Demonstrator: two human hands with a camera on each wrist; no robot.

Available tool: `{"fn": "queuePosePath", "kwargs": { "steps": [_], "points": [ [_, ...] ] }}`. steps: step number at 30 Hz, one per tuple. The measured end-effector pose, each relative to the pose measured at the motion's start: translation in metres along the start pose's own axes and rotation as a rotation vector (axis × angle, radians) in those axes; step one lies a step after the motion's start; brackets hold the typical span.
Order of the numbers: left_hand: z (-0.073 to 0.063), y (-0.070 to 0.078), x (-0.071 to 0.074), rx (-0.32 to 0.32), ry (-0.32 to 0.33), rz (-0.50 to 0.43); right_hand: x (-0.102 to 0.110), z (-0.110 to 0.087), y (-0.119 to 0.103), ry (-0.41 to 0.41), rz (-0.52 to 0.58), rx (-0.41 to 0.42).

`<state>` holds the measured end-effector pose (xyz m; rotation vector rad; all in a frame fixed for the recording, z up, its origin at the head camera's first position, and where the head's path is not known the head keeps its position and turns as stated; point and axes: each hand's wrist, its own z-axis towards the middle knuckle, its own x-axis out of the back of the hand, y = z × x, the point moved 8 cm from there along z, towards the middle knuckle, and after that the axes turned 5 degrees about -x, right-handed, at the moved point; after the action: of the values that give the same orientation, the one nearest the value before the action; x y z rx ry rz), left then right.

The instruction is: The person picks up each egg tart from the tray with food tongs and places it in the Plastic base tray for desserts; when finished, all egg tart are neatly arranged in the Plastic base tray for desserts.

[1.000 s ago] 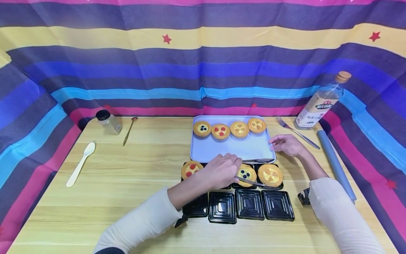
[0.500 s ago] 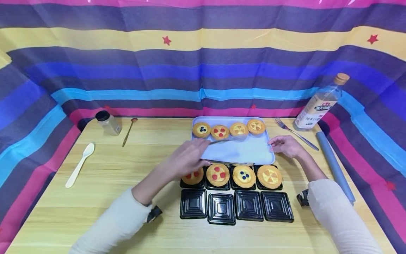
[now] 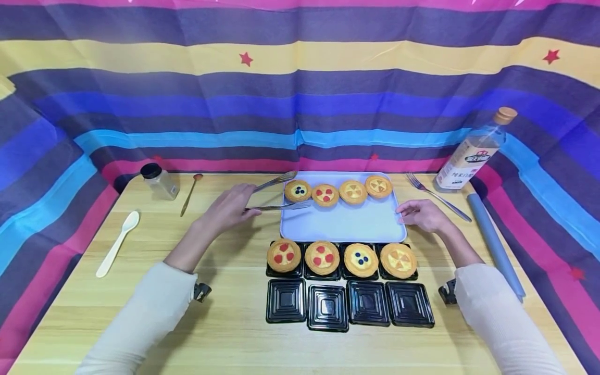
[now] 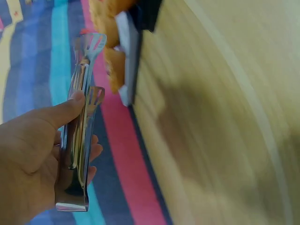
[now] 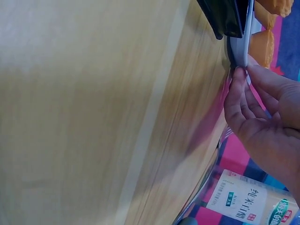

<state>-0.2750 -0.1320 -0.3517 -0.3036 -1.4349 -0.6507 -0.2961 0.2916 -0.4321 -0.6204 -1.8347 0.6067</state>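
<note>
My left hand (image 3: 229, 207) holds metal tongs (image 4: 71, 180), thumb on one side and fingers curled on the other. The tongs' two arms are spread, one tip behind and one in front of a blueberry-topped tart (image 3: 298, 191) at the left end of the white tray (image 3: 342, 221). Beside that tart on the tray are a red-topped tart (image 3: 325, 195) and two with orange wedges. At the tray's right edge my right hand (image 3: 422, 214) pinches the rim between thumb and fingers. In front of the tray, tarts sit in black square containers (image 3: 286, 275).
A nearer row of black square plastic pieces (image 3: 328, 308) lies before the filled containers. A clear bottle (image 3: 471, 156), a fork (image 3: 440, 197) and a blue-grey roll (image 3: 496, 245) are on the right. To the left are a jar (image 3: 161, 182), a small spoon (image 3: 189, 197) and a white spoon (image 3: 119, 242).
My left hand has moved left and back with the tongs, from over the front tarts to the tray's left end. The right hand keeps its hold on the tray rim.
</note>
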Motion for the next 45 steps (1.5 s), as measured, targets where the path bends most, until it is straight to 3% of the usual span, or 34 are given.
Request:
{"fn": "queuePosePath", "kwargs": {
  "steps": [5,14,24,30,39,45],
  "points": [
    [0.000,-0.013,-0.010,0.022,-0.012,0.002,0.000,0.000,-0.003,-0.001,-0.011,0.003],
    [0.000,-0.017,-0.015,0.046,-0.022,0.012,0.001,-0.001,-0.005,0.003,-0.016,0.018],
    [-0.012,-0.011,0.000,0.029,0.006,-0.016,0.002,-0.002,-0.004,0.005,-0.014,0.021],
    [-0.038,0.006,0.019,-0.025,0.049,-0.039,0.000,-0.003,-0.004,0.000,-0.002,0.024],
    [-0.100,0.032,0.041,-0.055,0.090,-0.063,0.000,-0.003,-0.003,-0.006,0.003,0.013],
    [-0.135,0.044,0.049,-0.075,0.074,-0.130,0.001,-0.002,-0.003,-0.007,-0.002,0.000]
  ]
}}
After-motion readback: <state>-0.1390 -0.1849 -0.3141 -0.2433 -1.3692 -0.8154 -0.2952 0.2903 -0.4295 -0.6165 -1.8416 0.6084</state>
